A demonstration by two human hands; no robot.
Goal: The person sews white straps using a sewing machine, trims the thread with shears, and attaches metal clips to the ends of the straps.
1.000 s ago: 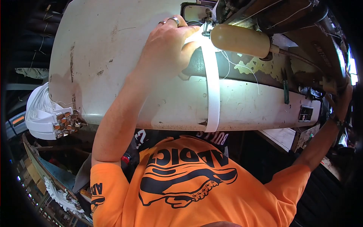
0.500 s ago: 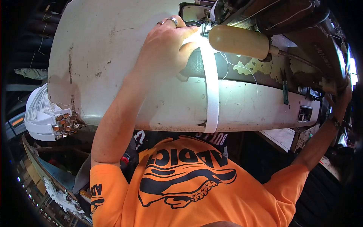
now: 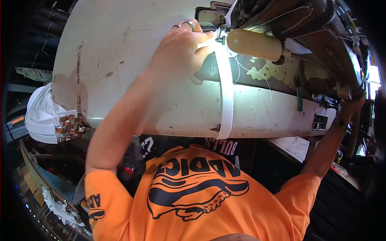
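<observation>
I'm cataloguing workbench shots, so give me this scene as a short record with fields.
Left hand: left hand at the brightly lit upper end of the white strap; exact grip lost in glare
Right hand: right hand at the machine's right end; grip unclear
Machine: dark sewing machine
Strap: hangs over the table's near edge
Tool: green-handled tool, right of strap
Left edge: bundled white straps, metal clips

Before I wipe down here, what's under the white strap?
The white strap crosses the pale tabletop and dark sewing machine bed; whatever lies directly beneath it is covered.
</observation>
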